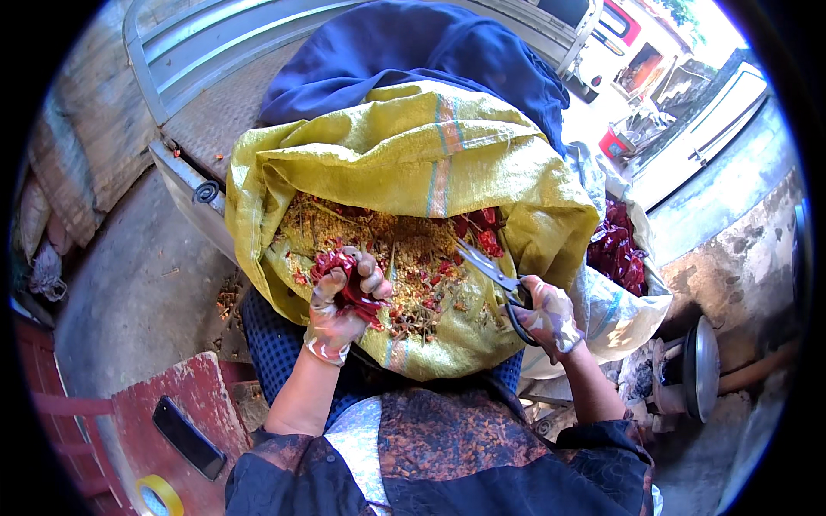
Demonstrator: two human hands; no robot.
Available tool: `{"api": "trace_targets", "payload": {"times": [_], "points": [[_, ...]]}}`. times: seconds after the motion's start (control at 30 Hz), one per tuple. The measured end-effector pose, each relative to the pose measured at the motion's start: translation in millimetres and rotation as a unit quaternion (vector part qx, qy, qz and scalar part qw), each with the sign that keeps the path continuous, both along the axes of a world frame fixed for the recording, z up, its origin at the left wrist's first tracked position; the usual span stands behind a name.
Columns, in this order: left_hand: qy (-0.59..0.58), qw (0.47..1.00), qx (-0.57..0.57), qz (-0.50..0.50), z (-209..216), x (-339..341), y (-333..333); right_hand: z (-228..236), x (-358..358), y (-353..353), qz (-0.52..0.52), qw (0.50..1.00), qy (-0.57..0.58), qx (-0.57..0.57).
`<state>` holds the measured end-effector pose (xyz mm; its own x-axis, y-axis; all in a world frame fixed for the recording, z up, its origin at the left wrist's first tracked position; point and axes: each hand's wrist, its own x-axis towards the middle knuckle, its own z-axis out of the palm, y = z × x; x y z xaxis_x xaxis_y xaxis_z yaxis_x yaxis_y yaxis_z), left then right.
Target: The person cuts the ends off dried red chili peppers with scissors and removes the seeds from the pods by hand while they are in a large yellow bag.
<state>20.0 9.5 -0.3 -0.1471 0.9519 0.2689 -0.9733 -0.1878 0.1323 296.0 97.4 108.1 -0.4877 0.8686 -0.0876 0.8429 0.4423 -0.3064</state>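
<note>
Filling the left hand (330, 320), red peppers (354, 298) protrude.

Scissors (487, 266) R of pods (354, 295), both over open sack (361, 176), 2nd sack (594, 331) to R, phone (188, 437) on bench (176, 383), lower L

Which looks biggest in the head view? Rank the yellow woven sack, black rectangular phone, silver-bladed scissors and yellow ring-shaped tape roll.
1. Yellow woven sack
2. Black rectangular phone and silver-bladed scissors: too close to rank; the scissors, partly covered by the right hand, look longer, the phone broader.
3. Yellow ring-shaped tape roll, smallest across.
</note>
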Motion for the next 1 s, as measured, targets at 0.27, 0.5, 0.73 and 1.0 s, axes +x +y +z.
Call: {"api": "trace_targets", "payload": {"times": [0.27, 0.5, 0.73, 1.0], "points": [[0.001, 0.996, 0.077, 0.041, 27, -14, -11, -31, -29, 0, 0.037, 0.998, -0.011, 0.055], [-0.019, 0.996, 0.081, 0.040, 27, -17, -17, -26, -66, 0, 0.124, 0.984, -0.007, 0.132], [-0.051, 0.995, 0.051, 0.068, 24, -21, -19, -18, -104, -34, 0.267, 0.961, -0.071, -0.017], [-0.051, 0.993, 0.069, 0.075, 19, -26, -27, -55, -103, -38, 0.271, 0.959, 0.079, -0.007]]}}
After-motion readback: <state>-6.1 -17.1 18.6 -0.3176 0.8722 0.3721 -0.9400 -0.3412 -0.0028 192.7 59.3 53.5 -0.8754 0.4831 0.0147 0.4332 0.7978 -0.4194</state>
